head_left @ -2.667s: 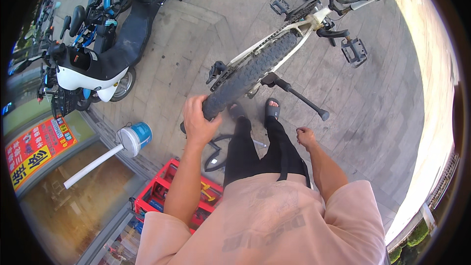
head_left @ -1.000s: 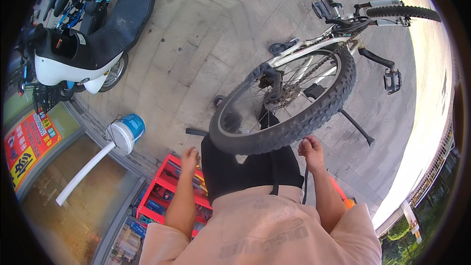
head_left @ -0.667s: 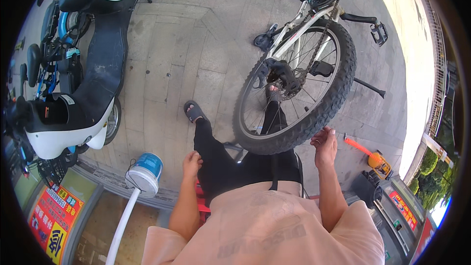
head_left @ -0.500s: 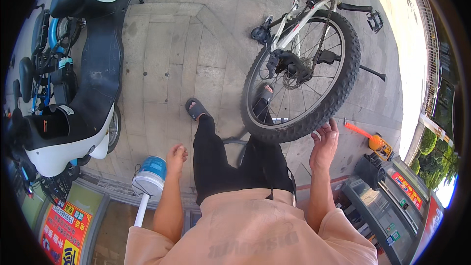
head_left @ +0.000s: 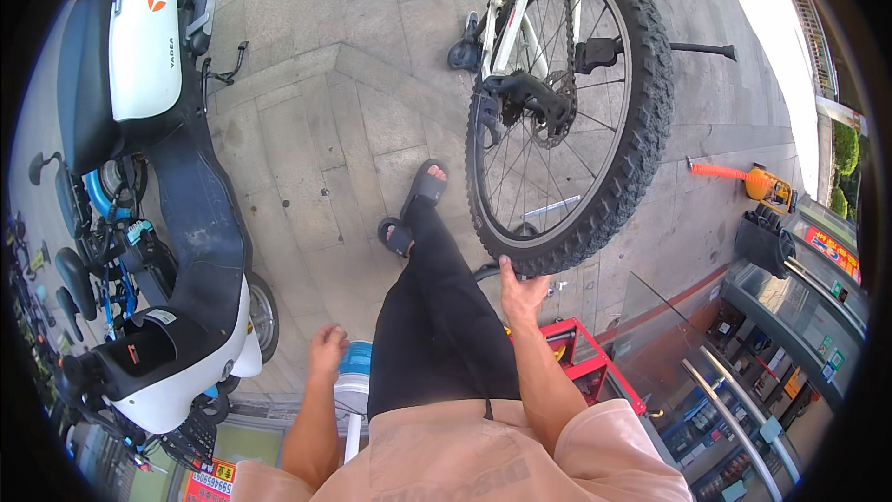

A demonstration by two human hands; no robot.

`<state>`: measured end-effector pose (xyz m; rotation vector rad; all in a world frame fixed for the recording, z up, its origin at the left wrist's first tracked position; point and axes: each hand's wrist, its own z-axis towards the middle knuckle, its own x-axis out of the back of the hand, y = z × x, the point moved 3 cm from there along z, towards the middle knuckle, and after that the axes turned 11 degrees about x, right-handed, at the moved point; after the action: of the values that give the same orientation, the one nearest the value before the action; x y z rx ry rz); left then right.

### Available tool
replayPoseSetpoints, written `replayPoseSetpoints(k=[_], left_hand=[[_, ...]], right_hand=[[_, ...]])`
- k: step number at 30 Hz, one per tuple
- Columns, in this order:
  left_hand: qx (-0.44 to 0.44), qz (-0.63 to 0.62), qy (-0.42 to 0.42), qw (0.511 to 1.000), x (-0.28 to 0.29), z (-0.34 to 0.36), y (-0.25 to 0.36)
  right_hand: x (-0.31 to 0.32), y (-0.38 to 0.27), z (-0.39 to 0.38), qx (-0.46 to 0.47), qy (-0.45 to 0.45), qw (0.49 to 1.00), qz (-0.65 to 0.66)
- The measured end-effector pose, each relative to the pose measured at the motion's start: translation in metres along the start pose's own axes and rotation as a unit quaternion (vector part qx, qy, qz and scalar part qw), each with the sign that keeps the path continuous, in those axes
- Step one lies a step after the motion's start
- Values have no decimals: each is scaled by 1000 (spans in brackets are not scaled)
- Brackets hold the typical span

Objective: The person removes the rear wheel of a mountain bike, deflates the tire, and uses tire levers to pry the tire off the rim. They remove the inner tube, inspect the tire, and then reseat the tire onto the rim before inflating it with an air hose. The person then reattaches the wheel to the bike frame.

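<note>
Bicycle wheel (head_left: 571, 112), top cut off; right hand (head_left: 522, 290) grip touches tyre, closure unclear.

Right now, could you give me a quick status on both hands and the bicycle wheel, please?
Right hand on knobby rear tyre. Left hand free, open. Scooter close left.

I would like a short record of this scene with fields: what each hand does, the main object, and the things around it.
right hand: the right hand touches the lower edge of the knobby tyre
left hand: the left hand is free, open, beside the blue-topped white container
main object: bicycle rear wheel, with its chain and derailleur in view
stance: standing in sandals on stone paving
nearby: white and black scooter on the left, red crate by the right arm, orange cone lying at right
</note>
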<state>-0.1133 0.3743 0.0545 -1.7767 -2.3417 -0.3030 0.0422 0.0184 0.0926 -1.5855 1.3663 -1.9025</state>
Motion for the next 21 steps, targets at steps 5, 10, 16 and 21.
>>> replayPoseSetpoints(k=[5, 10, 16, 21], left_hand=[[-32, 23, -41, 998, -25, -11, 56], [-40, 94, -45, 994, -38, -19, 103], [-78, 145, -44, 985, -60, -15, 175], [-97, 127, -46, 986, -77, -30, 213]], right_hand=[[-3, 10, -3, 11, 12, 1000, -18], [29, -28, 21, -40, -5, 999, 31], [64, -121, 117, 29, 38, 993, 108], [78, -176, 205, 148, 29, 988, -31]])
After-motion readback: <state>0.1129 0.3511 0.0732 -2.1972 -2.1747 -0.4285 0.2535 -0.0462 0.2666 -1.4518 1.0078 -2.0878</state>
